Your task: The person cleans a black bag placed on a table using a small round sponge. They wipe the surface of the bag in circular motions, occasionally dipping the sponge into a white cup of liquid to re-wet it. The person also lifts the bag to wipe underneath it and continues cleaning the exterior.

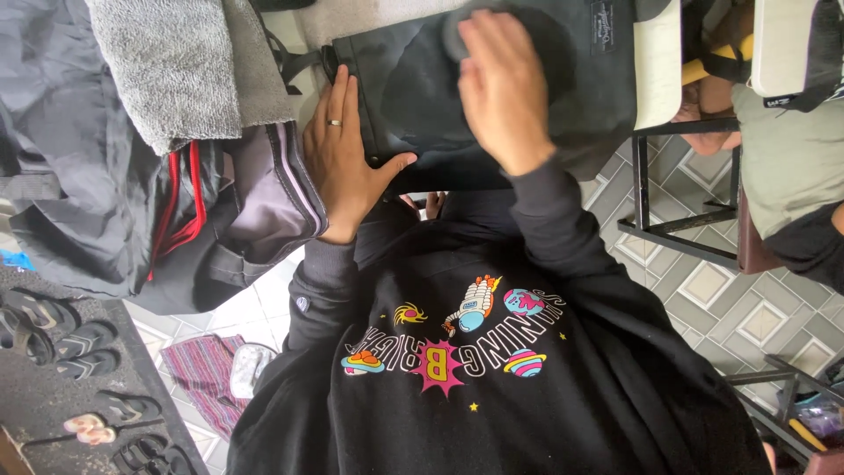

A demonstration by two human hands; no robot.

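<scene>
A grey towel point(163, 66) lies at left. The ringed hand point(345, 154) rests flat, fingers spread, on the dark bag's point(413, 97) edge. The other hand point(501, 88) presses open-palmed mid-bag; neither grip closes on anything.

1. One view only, from a head-worn camera, facing steeply down the wearer's own chest.
2. Close range: black printed sweatshirt point(457, 369) fills the lower frame.
3. Frame appears inverted; tiled floor point(703, 290) lies at right, sandals point(61, 339) at left.
</scene>
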